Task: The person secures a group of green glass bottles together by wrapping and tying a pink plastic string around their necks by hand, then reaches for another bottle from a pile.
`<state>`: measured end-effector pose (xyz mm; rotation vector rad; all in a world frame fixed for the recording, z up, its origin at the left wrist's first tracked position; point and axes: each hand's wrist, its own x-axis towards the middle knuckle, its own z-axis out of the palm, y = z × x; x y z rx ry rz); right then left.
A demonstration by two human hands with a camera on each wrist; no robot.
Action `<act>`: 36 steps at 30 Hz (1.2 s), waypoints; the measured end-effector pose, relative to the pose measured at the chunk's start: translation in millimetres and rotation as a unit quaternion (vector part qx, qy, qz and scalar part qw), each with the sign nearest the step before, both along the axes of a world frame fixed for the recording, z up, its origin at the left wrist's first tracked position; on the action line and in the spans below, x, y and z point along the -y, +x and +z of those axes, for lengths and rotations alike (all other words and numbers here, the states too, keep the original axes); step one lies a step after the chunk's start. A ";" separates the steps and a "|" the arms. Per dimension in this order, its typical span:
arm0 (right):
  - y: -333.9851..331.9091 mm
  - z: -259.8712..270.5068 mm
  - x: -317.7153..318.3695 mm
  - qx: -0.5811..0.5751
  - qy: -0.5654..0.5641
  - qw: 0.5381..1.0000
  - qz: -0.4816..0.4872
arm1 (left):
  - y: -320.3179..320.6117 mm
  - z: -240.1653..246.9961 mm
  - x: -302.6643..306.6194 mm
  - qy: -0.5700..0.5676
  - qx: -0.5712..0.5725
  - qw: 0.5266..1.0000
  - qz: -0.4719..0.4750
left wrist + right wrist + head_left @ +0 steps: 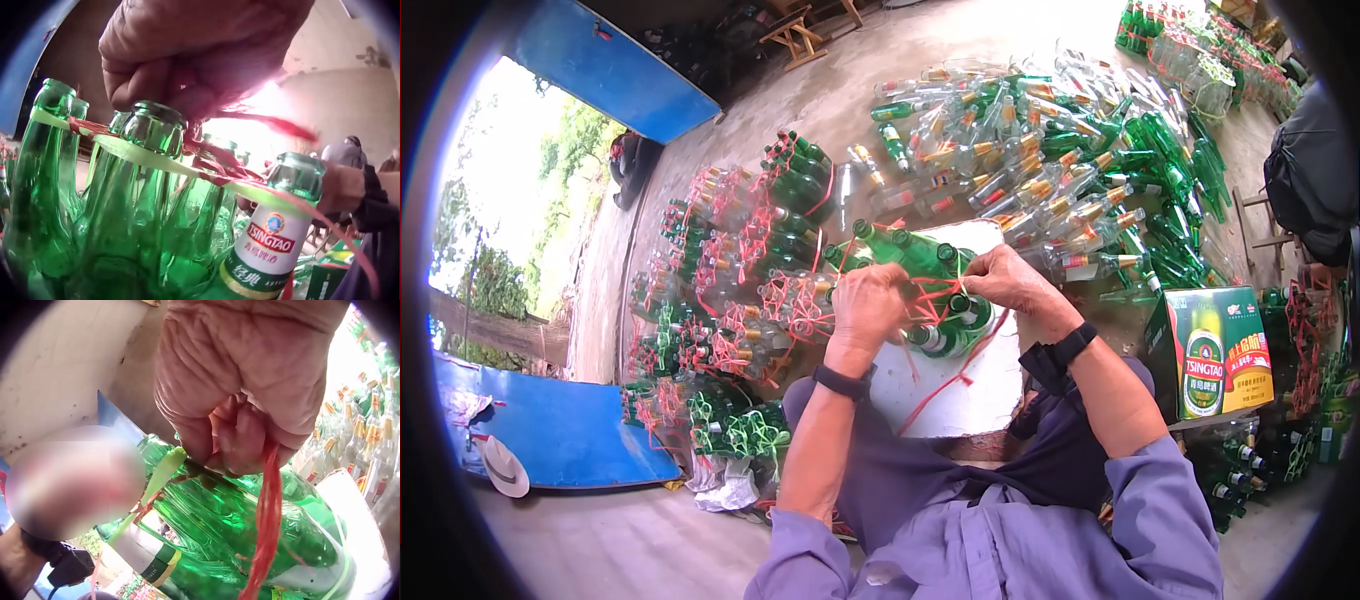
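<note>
A bundle of green glass bottles [940, 340] stands on a white board [900, 395] in front of the person's lap. A light green strap [150, 156] runs round the bottle necks, with red plastic twine [215, 156] wound across it. The left hand [870, 305] grips the twine with curled fingers, close over the bottle mouths. On the bundle's other side, the right hand [1008, 280] pinches a red strand [269, 519] that hangs down from its fingers. One front bottle carries a white Tsingtao label [269, 240]. The left fingertips are partly hidden behind the hand.
Tied bundles of bottles [730, 270] stand to the left. A large pile of loose clear and green bottles [1040, 150] lies beyond the board. At the right are a Tsingtao carton [1215, 350] and a dark bag [1315, 170]. Blue panels [550, 430] lie along the left.
</note>
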<state>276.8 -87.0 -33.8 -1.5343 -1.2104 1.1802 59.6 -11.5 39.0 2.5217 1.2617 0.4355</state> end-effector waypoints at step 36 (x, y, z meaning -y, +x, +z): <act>-28.5 33.9 35.6 -0.283 -0.109 0.952 -0.033 | -69.9 -21.1 26.9 0.064 0.049 0.980 -0.180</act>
